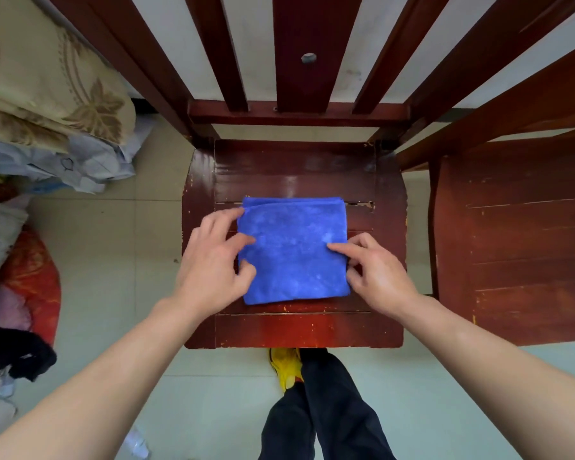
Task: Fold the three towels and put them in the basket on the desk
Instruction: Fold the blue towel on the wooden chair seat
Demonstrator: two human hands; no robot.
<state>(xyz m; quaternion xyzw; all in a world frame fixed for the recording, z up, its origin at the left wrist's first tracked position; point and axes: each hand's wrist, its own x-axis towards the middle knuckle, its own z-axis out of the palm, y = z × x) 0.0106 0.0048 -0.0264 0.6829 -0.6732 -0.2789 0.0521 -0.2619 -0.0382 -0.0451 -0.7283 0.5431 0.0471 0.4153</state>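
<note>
So the left hand is lying spread out and relaxed, fingertips resting on the left edge of the blue towel and the thumb sitting on its near-left part, not gripping anything. The right hand is laying its index finger flat across the top of the towel's right side while the thumb is sitting right at the right edge; honestly can't tell if it's pinching the fold or just touching it. The towel itself is lying folded into a neat square, layers showing along the far edge, in the middle of the wooden chair seat, which is looking pretty scuffed and chipped. A second wooden chair is standing just beside it on the right. Off to the left a pile of bedding and clothes is sitting on the tiled floor. Near the bottom, black trousers and a yellow shoe are poking under the seat's near edge.
</note>
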